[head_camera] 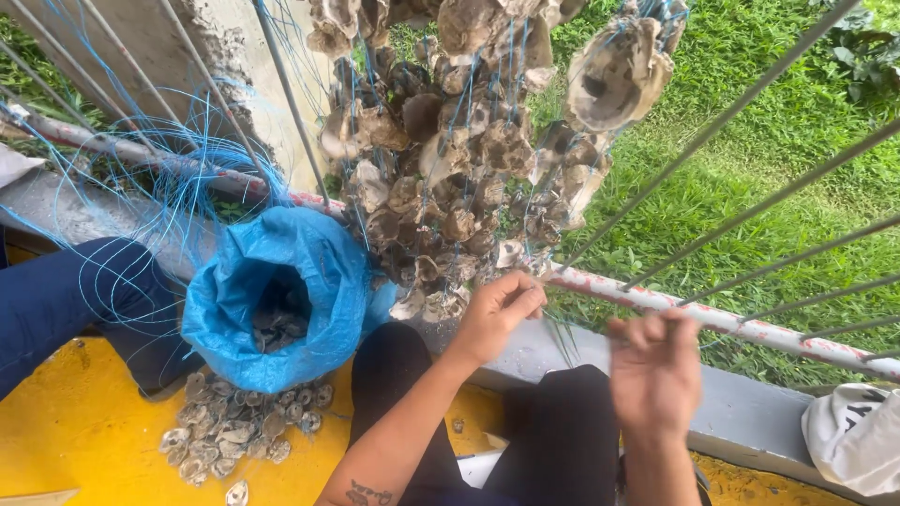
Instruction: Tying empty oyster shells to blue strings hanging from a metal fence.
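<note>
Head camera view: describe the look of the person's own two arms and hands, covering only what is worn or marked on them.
Both arms are bare, with no sleeves, gloves, watch or rings in view. The left hand is sharp, and its forearm carries a small dark tattoo near the lower edge of the picture. The right hand is blurred, so fine marks on it cannot be told.

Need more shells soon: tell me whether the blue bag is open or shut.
Open: the blue bag has its mouth spread wide, with shells showing inside.

The bag [281, 295] stands left of the hanging shell cluster [450, 169]; loose shells [239, 431] lie on the floor [75, 440] before the bag, more inside it.
</note>
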